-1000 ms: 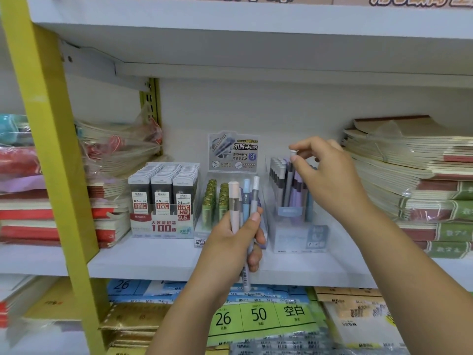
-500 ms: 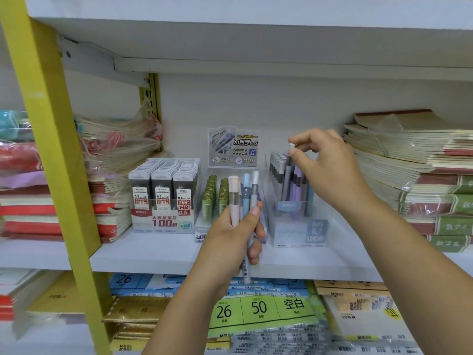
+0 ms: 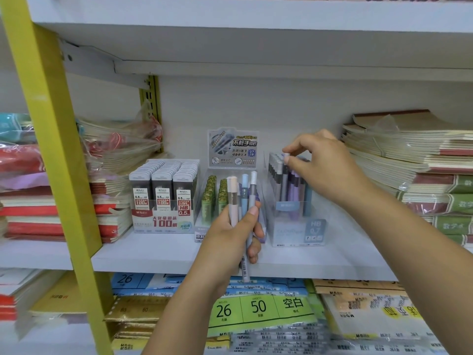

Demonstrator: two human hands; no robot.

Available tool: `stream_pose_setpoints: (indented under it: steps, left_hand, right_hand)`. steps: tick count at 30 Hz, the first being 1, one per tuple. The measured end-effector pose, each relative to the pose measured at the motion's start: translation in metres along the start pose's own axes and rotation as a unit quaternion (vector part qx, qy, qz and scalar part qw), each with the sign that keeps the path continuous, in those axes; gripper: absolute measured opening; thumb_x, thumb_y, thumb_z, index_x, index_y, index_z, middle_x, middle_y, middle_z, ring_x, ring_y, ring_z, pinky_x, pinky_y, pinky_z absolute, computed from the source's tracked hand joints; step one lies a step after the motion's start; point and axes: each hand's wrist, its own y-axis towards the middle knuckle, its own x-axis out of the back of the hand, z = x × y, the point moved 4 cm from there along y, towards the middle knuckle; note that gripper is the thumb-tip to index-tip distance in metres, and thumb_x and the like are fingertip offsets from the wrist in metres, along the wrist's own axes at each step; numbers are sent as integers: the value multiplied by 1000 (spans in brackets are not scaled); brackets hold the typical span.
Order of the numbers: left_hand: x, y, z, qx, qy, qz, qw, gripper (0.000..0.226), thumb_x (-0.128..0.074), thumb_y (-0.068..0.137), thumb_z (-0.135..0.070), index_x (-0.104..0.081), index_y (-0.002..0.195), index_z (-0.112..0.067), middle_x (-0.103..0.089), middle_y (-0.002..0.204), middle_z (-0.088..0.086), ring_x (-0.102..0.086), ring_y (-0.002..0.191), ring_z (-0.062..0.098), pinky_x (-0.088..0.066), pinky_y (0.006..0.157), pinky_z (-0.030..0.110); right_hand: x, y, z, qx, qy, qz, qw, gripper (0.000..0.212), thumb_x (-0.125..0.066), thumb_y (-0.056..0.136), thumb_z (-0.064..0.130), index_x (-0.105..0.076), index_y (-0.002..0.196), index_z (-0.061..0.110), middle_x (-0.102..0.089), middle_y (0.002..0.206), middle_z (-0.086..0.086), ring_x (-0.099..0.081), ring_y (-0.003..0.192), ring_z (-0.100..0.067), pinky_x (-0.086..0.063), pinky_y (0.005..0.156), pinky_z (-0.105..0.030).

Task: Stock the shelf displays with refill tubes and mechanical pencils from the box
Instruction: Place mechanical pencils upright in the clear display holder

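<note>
- Left hand [image 3: 236,234] is wrapped around a little bunch of mechanical pencils [image 3: 243,201], held upright in front of the shelf [image 3: 153,254], caps sticking up: one pinkish, one blue, one grey.
- Right hand [image 3: 325,170] sits at about 2 o'clock from the left one, fingertips pinched on the cap of a grey pencil [image 3: 284,175] standing in the clear pencil display [image 3: 294,221].
- That display already has a row of grey, purple and blue pencils standing in it.
- Right behind the left hand is the green refill tube display [image 3: 212,201].
- At 9 o'clock from it, the 0.5 HB lead box [image 3: 163,201].
- Notebook stacks [image 3: 422,180] are piled at 3 o'clock, more wrapped ones over at the far left.
</note>
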Motion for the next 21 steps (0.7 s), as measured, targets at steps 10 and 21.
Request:
stream_pose_setpoints:
  steps: [10, 21]
  left_hand:
    - [-5, -8, -8, 6, 47, 35, 998, 24, -59, 94, -41, -68, 111, -27, -76, 87, 5, -54, 51, 15, -49, 52, 24]
    - [-20, -3, -33, -10, 80, 104, 991, 41, -58, 84, -49, -62, 114, -21, -78, 98, 8, -68, 62, 17, -54, 56, 25]
  right_hand:
    - [7, -16, -6, -48, 61, -69, 995, 28, -43, 101, 22, -68, 113, 24, -66, 110, 4, -51, 108, -14, -33, 86, -20]
    - [1, -40, 22, -145, 448, 27, 882, 10, -63, 90, 15, -69, 98, 19, -71, 69, 5, -60, 60, -5, -46, 54, -15]
